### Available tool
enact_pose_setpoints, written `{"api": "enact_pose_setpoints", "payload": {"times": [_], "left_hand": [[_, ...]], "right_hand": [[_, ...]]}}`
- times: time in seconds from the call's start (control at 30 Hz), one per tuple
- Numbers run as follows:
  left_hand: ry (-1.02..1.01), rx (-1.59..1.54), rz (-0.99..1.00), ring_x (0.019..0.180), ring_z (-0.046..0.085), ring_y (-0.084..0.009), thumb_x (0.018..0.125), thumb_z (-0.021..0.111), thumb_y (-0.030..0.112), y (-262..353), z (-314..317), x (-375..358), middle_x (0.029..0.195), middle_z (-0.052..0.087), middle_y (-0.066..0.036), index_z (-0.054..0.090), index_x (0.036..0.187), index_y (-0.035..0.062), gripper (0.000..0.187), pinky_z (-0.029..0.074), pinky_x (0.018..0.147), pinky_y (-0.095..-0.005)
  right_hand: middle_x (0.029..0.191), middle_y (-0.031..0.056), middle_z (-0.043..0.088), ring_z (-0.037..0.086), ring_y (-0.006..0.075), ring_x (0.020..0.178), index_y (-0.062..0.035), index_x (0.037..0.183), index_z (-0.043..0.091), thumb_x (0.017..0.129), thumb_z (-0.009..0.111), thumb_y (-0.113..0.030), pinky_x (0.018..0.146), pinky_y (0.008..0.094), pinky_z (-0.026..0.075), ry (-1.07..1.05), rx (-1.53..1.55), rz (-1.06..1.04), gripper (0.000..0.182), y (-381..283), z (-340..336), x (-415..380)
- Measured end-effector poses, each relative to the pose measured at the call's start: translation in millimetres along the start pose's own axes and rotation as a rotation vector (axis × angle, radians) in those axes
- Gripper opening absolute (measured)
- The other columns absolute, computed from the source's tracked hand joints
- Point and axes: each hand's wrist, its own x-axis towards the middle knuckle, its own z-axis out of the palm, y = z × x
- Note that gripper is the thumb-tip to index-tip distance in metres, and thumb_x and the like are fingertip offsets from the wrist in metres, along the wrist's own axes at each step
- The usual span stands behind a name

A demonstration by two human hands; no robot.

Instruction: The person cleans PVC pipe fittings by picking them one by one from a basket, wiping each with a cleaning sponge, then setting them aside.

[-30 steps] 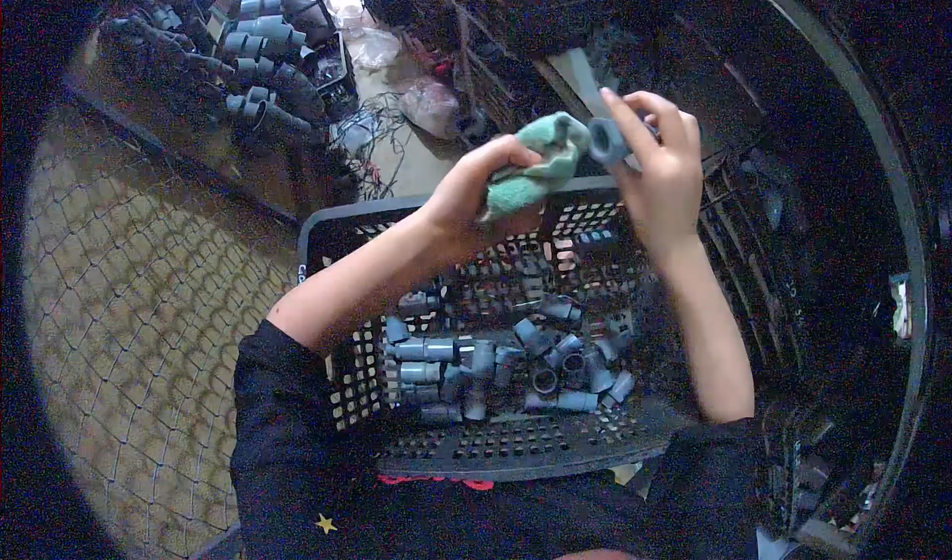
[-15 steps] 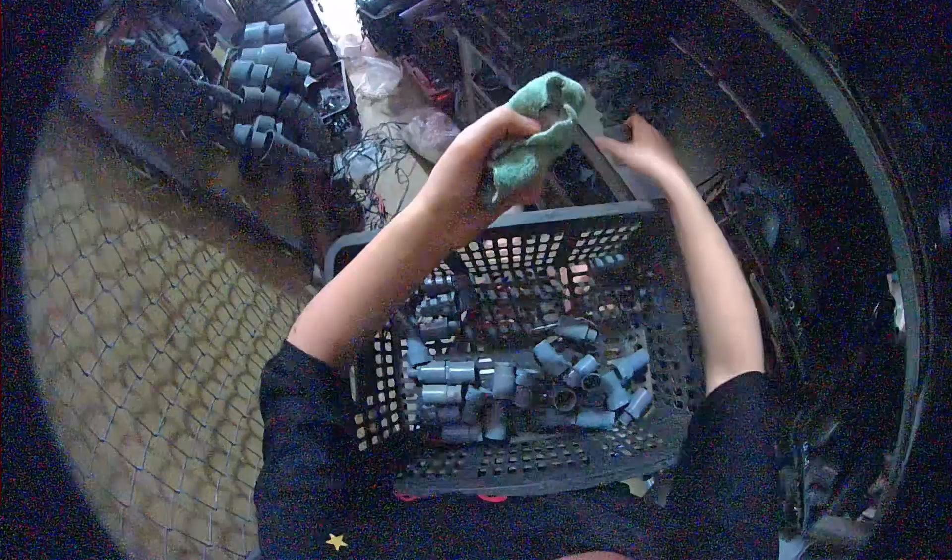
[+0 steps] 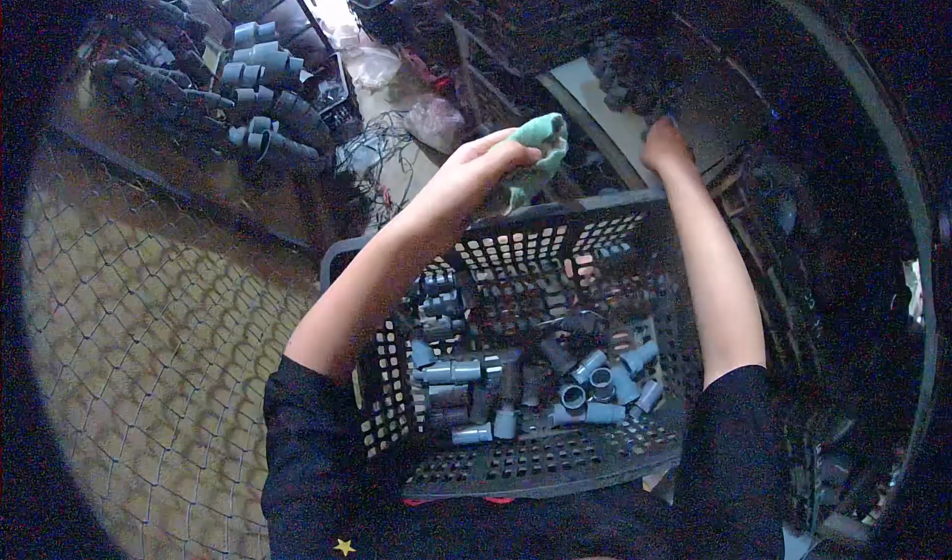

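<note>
My left hand (image 3: 491, 164) is closed around a crumpled green cloth (image 3: 540, 144), above the far rim of a black plastic basket (image 3: 516, 471). Inside the basket lie many grey-blue plastic pipe fittings (image 3: 451, 372), mostly short tubes. Beyond the basket's far right corner, my right hand (image 3: 669, 152) is at a pale board (image 3: 600, 99), beside a dark heap (image 3: 635, 69). Its fingers look curled, with a small bluish patch at their tips; what they hold is too dim to name.
Larger grey pipe fittings (image 3: 263, 69) are stacked at the upper left. Clear plastic bags (image 3: 434, 119) and tangled dark cords (image 3: 382, 159) lie past the basket. Wire mesh (image 3: 169, 362) covers the left side. Dark clutter fills the right.
My right hand has moved farther right to the dark heap, and its fingers have curled. My left hand has come down slightly with the cloth, baring more of the pale board.
</note>
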Motion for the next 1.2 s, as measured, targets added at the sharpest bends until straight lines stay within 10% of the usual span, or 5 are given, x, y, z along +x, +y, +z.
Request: {"api": "enact_pose_setpoints", "payload": {"times": [0.37,0.87,1.2], "left_hand": [[0.14,-0.068,-0.019,0.075,0.052,-0.0092,0.085,0.06,0.033,-1,-8,-2,0.092,0.057,-0.001,0.057,0.114,0.0111,0.036,0.043,0.061,-0.0244],[0.04,-0.099,-0.013,0.085,0.058,-0.0101,0.088,0.06,0.027,-6,-7,-2,0.098,0.061,-0.003,0.056,0.117,0.0069,0.036,0.046,0.071,-0.0243],[0.039,-0.054,-0.003,0.081,0.055,-0.0059,0.087,0.06,0.031,-9,-8,0,0.098,0.06,0.001,0.059,0.115,0.0139,0.033,0.042,0.065,-0.0208]], "right_hand": [[0.112,0.0291,0.06,0.057,0.046,0.106,-0.0004,0.118,0.051,0.077,0.065,-0.021,0.09,0.048,0.047,0.374,0.253,-0.015,0.048,-6,3,26],[0.123,0.0221,0.059,0.057,0.0377,0.113,-0.0077,0.131,0.053,0.079,0.063,-0.032,0.096,0.044,0.047,0.04,0.163,-0.151,0.058,-15,-9,18],[0.111,0.0258,0.064,0.062,0.0387,0.104,0.0029,0.108,0.065,0.069,0.072,-0.039,0.093,0.0428,0.049,-0.012,0.136,-0.072,0.058,-26,-13,9]]}}
